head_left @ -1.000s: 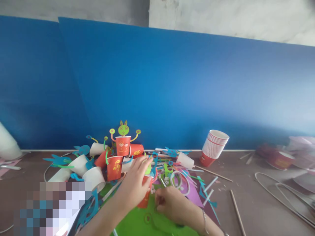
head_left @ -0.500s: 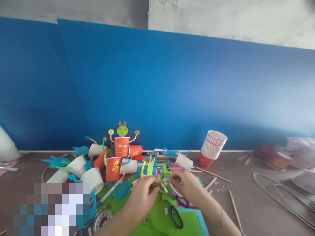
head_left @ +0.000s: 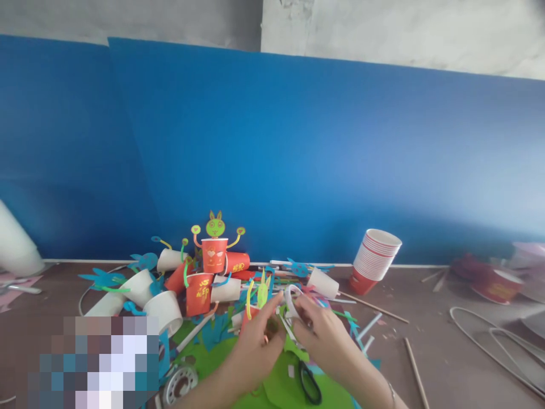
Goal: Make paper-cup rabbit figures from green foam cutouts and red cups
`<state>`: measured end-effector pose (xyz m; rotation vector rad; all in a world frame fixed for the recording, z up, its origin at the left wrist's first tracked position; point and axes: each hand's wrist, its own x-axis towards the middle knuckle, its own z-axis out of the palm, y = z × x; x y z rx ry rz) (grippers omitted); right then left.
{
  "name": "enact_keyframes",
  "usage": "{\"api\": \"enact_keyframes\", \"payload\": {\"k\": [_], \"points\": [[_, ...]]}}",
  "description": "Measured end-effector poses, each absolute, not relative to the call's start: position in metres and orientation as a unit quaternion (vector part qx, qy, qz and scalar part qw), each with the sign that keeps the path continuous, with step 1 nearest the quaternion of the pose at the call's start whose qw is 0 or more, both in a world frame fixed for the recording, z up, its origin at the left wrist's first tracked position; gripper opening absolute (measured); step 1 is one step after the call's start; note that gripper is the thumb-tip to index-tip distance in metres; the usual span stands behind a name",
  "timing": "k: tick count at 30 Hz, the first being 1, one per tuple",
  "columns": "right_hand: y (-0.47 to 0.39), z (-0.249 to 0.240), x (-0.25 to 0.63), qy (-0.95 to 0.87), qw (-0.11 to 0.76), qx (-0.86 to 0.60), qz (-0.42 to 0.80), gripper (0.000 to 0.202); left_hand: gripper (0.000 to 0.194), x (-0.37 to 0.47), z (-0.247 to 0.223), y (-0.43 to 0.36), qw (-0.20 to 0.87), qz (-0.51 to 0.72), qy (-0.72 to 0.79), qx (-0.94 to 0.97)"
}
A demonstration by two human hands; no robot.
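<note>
My right hand (head_left: 326, 338) grips a white roll of tape (head_left: 291, 301), standing on edge between thumb and fingers. Close beside it, my left hand (head_left: 258, 343) has its fingers curled together, and whatever lies in them is too small and hidden to make out. Beneath both hands spread green paper sheets (head_left: 251, 372) and cut scraps. Scissors with black handles (head_left: 310, 383) rest on the green paper. Just behind my left hand is a red cup with a yellow pipe-cleaner arm (head_left: 249, 298) and a green paper rabbit head (head_left: 263, 291).
A finished-looking cup figure (head_left: 214, 254) stands on another red cup (head_left: 198, 292), among several tipped white cups (head_left: 164, 312). A tall cup stack (head_left: 377, 255) leans at the right. A white spool (head_left: 181, 385) lies front left; sticks (head_left: 415, 369) and a cable (head_left: 489, 335) lie right. A blue panel (head_left: 276, 159) rises behind.
My right hand has taken up the tape roll and lifted it toward my left hand. The two hands are closer together. The view has shifted slightly.
</note>
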<state>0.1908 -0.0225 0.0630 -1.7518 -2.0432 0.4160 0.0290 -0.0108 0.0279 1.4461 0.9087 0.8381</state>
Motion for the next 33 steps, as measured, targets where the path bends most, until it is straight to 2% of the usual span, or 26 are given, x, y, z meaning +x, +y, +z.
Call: {"api": "enact_keyframes", "payload": {"k": [2,6,11,17,26,30,33], "points": [[-0.025,0.062,0.187,-0.735,0.231,-0.618,0.157,0.01,0.061,0.028,0.026,-0.015,0.537,0.345,0.384,0.667],[-0.025,0.06,0.185,-0.732,0.253,-0.607,0.175,0.01,0.062,0.026,0.025,-0.021,0.454,0.343,0.373,0.733],[-0.027,0.063,0.185,-0.748,0.26,-0.582,0.184,0.009,0.038,0.027,0.031,-0.016,0.481,0.398,0.417,0.661],[-0.032,0.069,0.177,-0.776,0.263,-0.544,0.184,0.017,0.016,0.028,0.032,-0.006,0.503,0.435,0.442,0.602],[-0.034,0.071,0.173,-0.782,0.263,-0.551,0.126,0.019,0.015,0.023,0.04,-0.009,0.426,0.429,0.428,0.672],[-0.034,0.069,0.171,-0.763,0.3,-0.554,0.146,0.019,0.016,0.022,0.046,-0.012,0.411,0.437,0.409,0.688],[-0.036,0.068,0.17,-0.728,0.343,-0.556,0.207,0.02,0.018,0.02,0.048,-0.015,0.404,0.448,0.385,0.699]]}}
